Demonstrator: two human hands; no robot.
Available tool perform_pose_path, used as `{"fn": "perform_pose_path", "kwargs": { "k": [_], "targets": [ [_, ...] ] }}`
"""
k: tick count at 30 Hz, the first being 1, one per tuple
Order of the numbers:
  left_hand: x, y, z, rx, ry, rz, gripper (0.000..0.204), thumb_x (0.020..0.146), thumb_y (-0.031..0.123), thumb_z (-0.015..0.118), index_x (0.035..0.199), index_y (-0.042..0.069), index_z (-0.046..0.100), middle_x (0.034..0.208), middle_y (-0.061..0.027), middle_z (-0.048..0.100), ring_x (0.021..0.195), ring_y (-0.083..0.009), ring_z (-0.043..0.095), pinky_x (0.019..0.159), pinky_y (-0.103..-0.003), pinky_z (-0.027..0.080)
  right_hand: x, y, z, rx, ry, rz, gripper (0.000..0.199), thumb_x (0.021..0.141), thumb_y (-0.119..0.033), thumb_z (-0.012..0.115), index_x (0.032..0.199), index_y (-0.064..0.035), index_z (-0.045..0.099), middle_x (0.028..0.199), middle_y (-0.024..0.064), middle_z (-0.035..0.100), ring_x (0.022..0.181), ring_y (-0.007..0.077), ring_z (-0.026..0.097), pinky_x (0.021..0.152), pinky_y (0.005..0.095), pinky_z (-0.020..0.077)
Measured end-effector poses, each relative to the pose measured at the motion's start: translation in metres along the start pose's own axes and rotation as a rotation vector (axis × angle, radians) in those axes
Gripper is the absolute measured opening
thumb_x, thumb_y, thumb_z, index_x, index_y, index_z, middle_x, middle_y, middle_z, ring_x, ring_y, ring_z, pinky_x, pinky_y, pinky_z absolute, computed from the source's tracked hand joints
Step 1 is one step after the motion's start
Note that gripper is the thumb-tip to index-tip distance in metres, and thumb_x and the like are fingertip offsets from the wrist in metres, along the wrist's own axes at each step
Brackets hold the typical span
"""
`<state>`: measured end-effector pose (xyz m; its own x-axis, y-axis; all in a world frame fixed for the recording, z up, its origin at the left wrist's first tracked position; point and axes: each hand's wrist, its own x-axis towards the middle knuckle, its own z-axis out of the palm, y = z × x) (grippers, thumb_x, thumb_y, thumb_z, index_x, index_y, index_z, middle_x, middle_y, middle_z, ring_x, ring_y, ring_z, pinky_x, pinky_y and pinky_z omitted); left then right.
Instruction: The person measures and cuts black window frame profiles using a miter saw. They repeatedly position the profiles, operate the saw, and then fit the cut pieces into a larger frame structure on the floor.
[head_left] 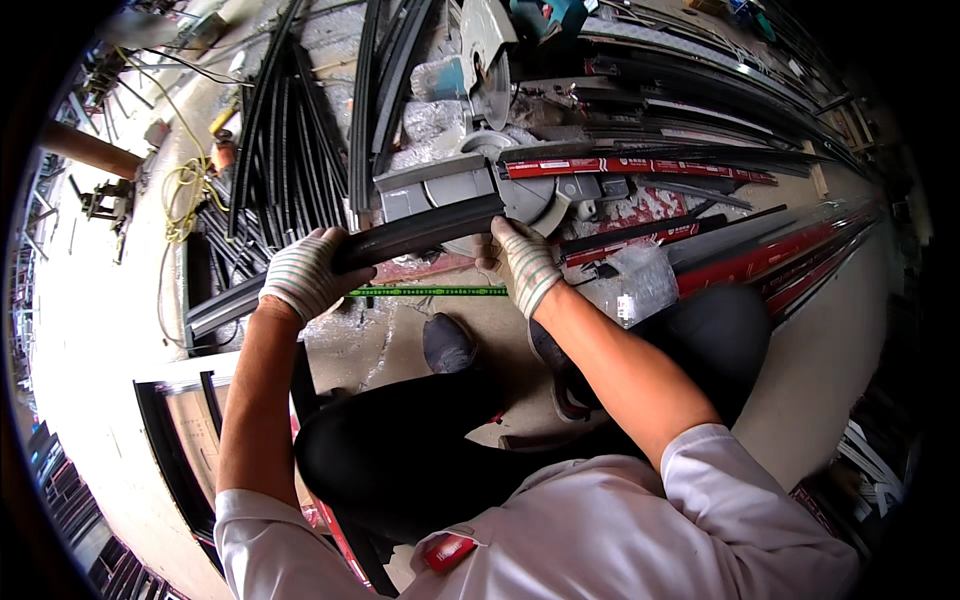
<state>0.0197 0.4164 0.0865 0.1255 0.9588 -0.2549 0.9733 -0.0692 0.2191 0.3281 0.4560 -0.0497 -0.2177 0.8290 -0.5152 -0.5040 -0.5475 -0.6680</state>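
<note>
My left hand (310, 272), in a white striped work glove, grips a long black profile (420, 230) near its middle. The profile slants up to the right, just in front of a miter saw's grey base (410, 203). My right hand (522, 265), gloved the same way, has its fingers closed at the profile's right end; its palm side is partly hidden. Below the profile a green measuring tape (430, 291) stretches between my hands. Whether the right fingers also touch the tape is hard to see. The saw's blade guard (487, 50) stands raised behind.
Bundles of black profiles (285, 140) lie at the far left. Red-wrapped profiles (640, 168) run right from the saw. Clear plastic wrap (640, 275) sits beside my right forearm. A yellow cable (182, 200) coils on the floor at left. A dark frame (165, 440) is near my left elbow.
</note>
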Motion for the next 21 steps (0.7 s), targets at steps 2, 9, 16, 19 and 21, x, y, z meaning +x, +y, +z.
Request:
{"fn": "perform_pose_path", "kwargs": {
  "k": [2, 9, 16, 19, 21],
  "targets": [
    [0.024, -0.014, 0.026, -0.074, 0.002, 0.014, 0.056, 0.084, 0.047, 0.088, 0.117, 0.004, 0.072, 0.102, -0.0177, 0.073, 0.095, -0.0359, 0.074, 0.085, -0.044, 0.059, 0.019, 0.005, -0.009, -0.015, 0.088, 0.025, 0.016, 0.109, -0.025, 0.066, 0.112, -0.0091, 0.070, 0.093, 0.0097, 0.078, 0.073, 0.0216, 0.073, 0.062, 0.0338, 0.0594],
    [0.091, -0.046, 0.090, -0.232, -0.128, -0.054, 0.058, 0.083, 0.034, 0.094, 0.123, 0.001, 0.069, 0.109, -0.0174, 0.075, 0.098, -0.0337, 0.075, 0.090, -0.041, 0.060, 0.083, 0.023, -0.030, -0.039, 0.177, 0.068, 0.016, 0.109, -0.025, 0.067, 0.108, -0.0090, 0.067, 0.089, 0.0111, 0.078, 0.068, 0.0207, 0.074, 0.057, 0.0343, 0.0612],
    [0.126, -0.067, 0.137, -0.173, 0.141, 0.103, 0.063, 0.077, 0.026, 0.094, 0.130, 0.005, 0.067, 0.113, -0.0182, 0.070, 0.105, -0.0388, 0.069, 0.094, -0.045, 0.057, 0.129, 0.027, -0.040, -0.084, 0.370, 0.163, 0.019, 0.108, -0.028, 0.065, 0.107, -0.0096, 0.063, 0.086, 0.0122, 0.077, 0.065, 0.0223, 0.072, 0.055, 0.0356, 0.0596],
    [0.137, -0.078, 0.155, -0.124, 0.138, 0.123, 0.053, 0.085, 0.025, 0.088, 0.131, 0.004, 0.069, 0.114, -0.0170, 0.071, 0.106, -0.0375, 0.070, 0.094, -0.044, 0.057, 0.143, 0.025, -0.038, -0.122, 0.432, 0.168, 0.026, 0.106, -0.027, 0.068, 0.092, -0.0049, 0.067, 0.076, 0.0117, 0.075, 0.051, 0.0199, 0.065, 0.044, 0.0314, 0.0518],
    [0.144, -0.088, 0.166, -0.177, 0.109, 0.110, 0.045, 0.090, 0.027, 0.084, 0.127, 0.004, 0.072, 0.113, -0.0175, 0.074, 0.104, -0.0378, 0.073, 0.093, -0.044, 0.058, 0.153, 0.027, -0.040, -0.147, 0.431, 0.204, 0.034, 0.105, -0.031, 0.068, 0.080, -0.0069, 0.068, 0.069, 0.0098, 0.073, 0.046, 0.0178, 0.061, 0.041, 0.0298, 0.0479]
  ]
}}
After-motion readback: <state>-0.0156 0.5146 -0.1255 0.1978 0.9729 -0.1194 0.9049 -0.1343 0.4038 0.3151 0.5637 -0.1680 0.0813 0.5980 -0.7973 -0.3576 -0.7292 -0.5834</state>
